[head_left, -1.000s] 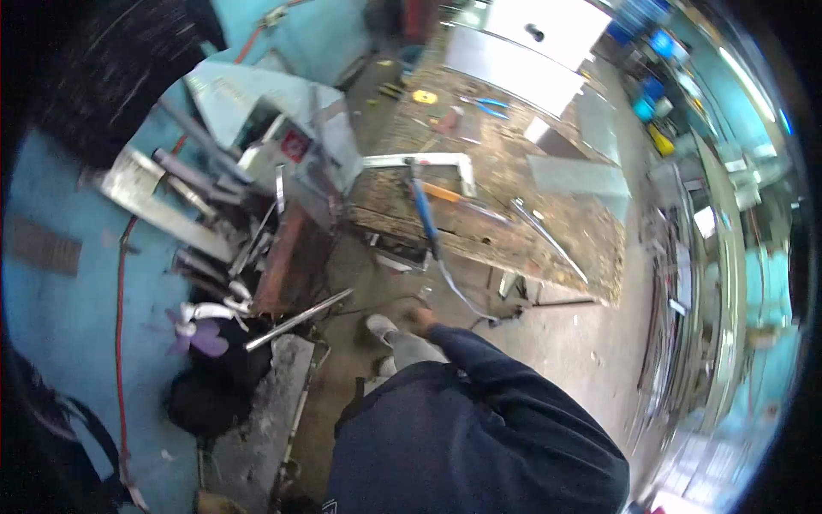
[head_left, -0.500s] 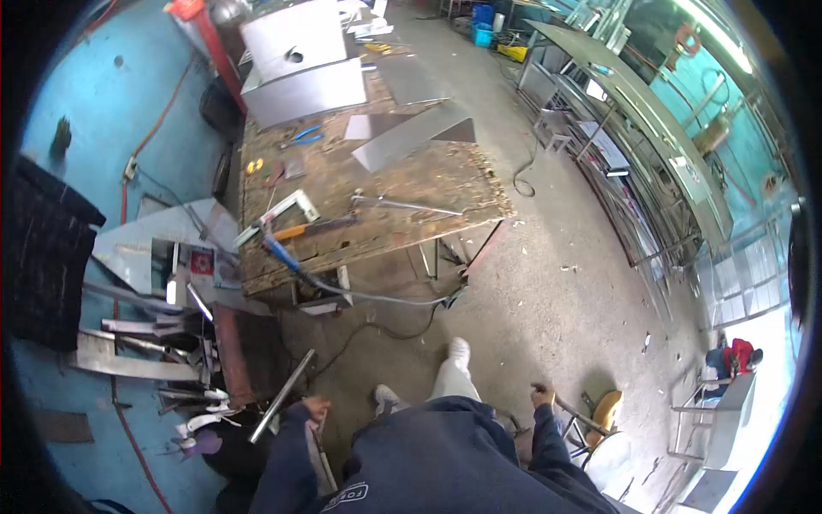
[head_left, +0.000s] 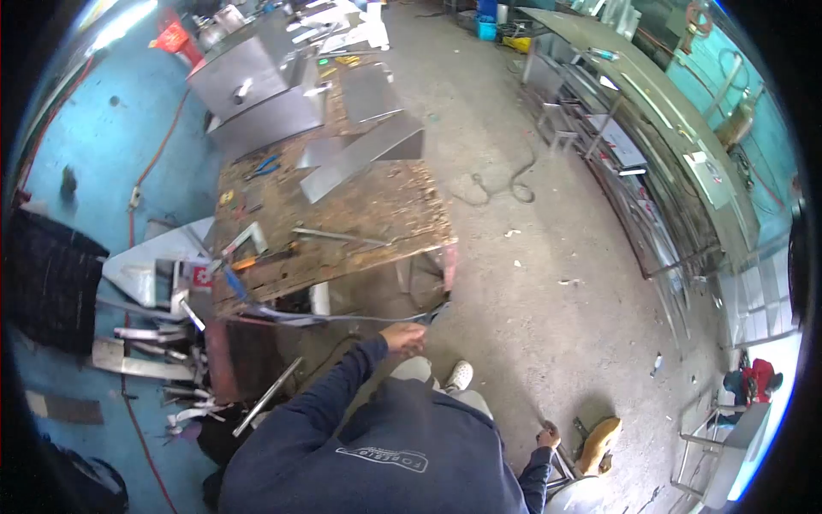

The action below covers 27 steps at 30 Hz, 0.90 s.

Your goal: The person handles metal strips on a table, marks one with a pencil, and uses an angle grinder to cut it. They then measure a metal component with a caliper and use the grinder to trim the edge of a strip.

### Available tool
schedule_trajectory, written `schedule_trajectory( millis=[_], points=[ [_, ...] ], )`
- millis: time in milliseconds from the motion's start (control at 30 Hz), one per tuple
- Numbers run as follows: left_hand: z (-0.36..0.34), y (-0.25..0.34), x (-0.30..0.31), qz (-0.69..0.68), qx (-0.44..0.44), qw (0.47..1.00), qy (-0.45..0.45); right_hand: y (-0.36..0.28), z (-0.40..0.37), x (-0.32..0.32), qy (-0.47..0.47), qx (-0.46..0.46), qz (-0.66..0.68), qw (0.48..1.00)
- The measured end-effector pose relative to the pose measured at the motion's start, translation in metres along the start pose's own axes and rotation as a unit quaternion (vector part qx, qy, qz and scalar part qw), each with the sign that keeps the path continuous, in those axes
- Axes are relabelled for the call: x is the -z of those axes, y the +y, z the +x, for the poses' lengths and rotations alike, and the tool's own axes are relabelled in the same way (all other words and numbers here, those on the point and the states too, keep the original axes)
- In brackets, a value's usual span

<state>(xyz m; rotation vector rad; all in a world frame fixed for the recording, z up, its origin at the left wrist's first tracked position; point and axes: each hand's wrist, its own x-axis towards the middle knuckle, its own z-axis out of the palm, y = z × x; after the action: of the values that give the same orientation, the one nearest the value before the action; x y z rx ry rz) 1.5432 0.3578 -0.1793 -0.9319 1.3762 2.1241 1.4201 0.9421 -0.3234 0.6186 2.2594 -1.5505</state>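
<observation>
My left hand [head_left: 404,337] is raised in front of my body, near the bench's front edge and a hanging grey-blue cable [head_left: 368,318]. Its fingers are loosely bent and slightly apart, and I see nothing in them. Low on the right, my right hand [head_left: 548,435] is closed around a metal leg of a stool. The stool's pale round seat [head_left: 580,497] is partly cut off by my sleeve and the dark edge of the view. A tan, rounded object [head_left: 599,445] is just beyond the stool.
A worn wooden workbench [head_left: 402,193] bears sheet-metal pieces [head_left: 364,158], blue pliers [head_left: 264,168] and a metal rod [head_left: 342,236]. Metal offcuts [head_left: 145,360] crowd the left wall. A long rack [head_left: 651,128] lines the right side. A person in red [head_left: 758,381] is at far right.
My body has moved forward and turned, so the bench sits further left in view. My left hand has swung up and forward. My right hand keeps its hold on the stool.
</observation>
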Motion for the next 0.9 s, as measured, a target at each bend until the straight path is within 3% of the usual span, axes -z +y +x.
schedule_trajectory(
  millis=[100, 200, 233, 333, 400, 567, 633, 700, 767, 900],
  points=[
    [0.021, 0.056, -0.009, -0.051, -0.029, 0.998, 0.003, -0.048, 0.042, -0.007, 0.004, 0.009, 0.013, 1.000],
    [0.034, 0.106, -0.010, -0.093, -0.051, 0.994, 0.006, -0.119, 0.077, -0.050, 0.007, -0.020, 0.052, 0.998],
    [0.043, 0.122, -0.014, -0.095, -0.052, 0.994, -0.003, -0.141, 0.089, -0.072, 0.003, 0.007, 0.069, 0.998],
    [0.066, 0.157, -0.005, -0.151, -0.074, 0.985, 0.030, -0.238, 0.125, -0.134, -0.075, 0.034, 0.076, 0.994],
    [0.092, 0.176, 0.003, -0.180, -0.117, 0.976, -0.022, -0.293, 0.162, -0.182, -0.128, 0.059, 0.058, 0.988],
    [0.128, 0.221, 0.009, -0.265, -0.175, 0.946, 0.063, -0.428, 0.240, -0.317, -0.281, 0.109, -0.029, 0.953],
    [0.129, 0.235, 0.011, -0.320, -0.197, 0.923, 0.086, -0.490, 0.259, -0.385, -0.385, 0.144, -0.051, 0.910],
    [0.131, 0.241, 0.006, -0.369, -0.210, 0.900, 0.103, -0.550, 0.246, -0.455, -0.417, 0.131, -0.066, 0.897],
    [0.128, 0.244, 0.006, -0.389, -0.214, 0.884, 0.145, -0.587, 0.248, -0.523, -0.492, 0.157, -0.095, 0.851],
    [0.114, 0.239, -0.008, -0.436, -0.286, 0.821, 0.232, -0.640, 0.222, -0.658, -0.615, 0.088, -0.141, 0.771]
  ],
)
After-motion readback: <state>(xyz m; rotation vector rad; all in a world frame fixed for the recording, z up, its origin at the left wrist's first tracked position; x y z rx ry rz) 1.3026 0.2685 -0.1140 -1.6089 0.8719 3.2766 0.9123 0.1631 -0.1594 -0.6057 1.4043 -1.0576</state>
